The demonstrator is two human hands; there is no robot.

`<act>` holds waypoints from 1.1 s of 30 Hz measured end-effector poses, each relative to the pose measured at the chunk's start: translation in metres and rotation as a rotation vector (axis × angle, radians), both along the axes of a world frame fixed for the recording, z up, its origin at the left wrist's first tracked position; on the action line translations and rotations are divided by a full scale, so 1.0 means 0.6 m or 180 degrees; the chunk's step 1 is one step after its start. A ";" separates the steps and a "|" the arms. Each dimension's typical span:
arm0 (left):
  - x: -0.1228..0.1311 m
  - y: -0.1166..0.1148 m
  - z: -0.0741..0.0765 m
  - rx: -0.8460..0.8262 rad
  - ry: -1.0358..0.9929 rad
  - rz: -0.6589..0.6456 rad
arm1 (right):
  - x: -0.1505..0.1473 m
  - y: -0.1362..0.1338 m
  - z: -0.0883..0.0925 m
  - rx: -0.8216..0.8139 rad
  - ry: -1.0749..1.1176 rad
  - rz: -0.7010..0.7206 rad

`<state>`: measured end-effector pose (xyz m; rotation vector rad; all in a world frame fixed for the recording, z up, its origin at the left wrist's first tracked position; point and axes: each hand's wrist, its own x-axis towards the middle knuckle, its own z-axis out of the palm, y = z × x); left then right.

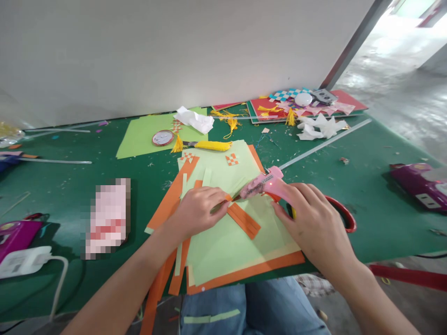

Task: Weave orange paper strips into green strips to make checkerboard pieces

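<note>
My right hand [314,223] is wrapped round a pink hot glue gun [265,184] whose nozzle points left, down at orange paper strips [244,221]. My left hand [197,210] is closed, pinching the strips' near end against a light green sheet [230,242]. That sheet lies on a stack of green and orange paper [244,272] at the table's front edge. Small woven orange-and-white squares [232,159] rest on the far part of the stack.
The green table [366,186] holds a purple glue gun [419,184] at right, another [16,232] at left with a white adapter [24,260], red-handled scissors [344,216], clear glue sticks [324,143], yellow tassels [213,145], crumpled tissue [194,119] and finished paper crafts [303,104].
</note>
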<state>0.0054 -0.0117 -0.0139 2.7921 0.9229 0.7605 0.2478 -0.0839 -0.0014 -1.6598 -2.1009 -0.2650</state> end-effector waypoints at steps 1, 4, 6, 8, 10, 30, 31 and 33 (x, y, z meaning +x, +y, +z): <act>0.000 0.000 0.000 -0.0001 -0.0006 0.0004 | 0.000 0.000 0.000 -0.0002 0.0004 0.0004; 0.000 0.001 -0.001 -0.0018 -0.0016 0.0016 | 0.000 -0.001 0.000 -0.0016 0.0000 0.0017; 0.000 0.001 -0.001 -0.0007 -0.0027 0.0002 | 0.000 -0.001 0.000 -0.0011 -0.0010 0.0008; -0.001 0.001 -0.002 0.0009 -0.0035 -0.0013 | -0.001 -0.001 0.001 -0.0011 -0.0013 -0.0002; -0.001 0.000 -0.002 0.0022 -0.0036 -0.0014 | -0.001 -0.001 0.002 -0.0013 -0.0021 0.0007; -0.001 -0.001 0.000 -0.0019 0.0000 0.0012 | -0.001 -0.003 0.004 0.0022 0.0008 0.0055; -0.001 -0.001 0.000 -0.0021 0.0002 0.0012 | -0.001 -0.003 0.004 0.0026 0.0012 0.0063; -0.001 -0.001 0.001 -0.0024 0.0007 0.0014 | -0.001 -0.003 0.004 0.0029 0.0018 0.0090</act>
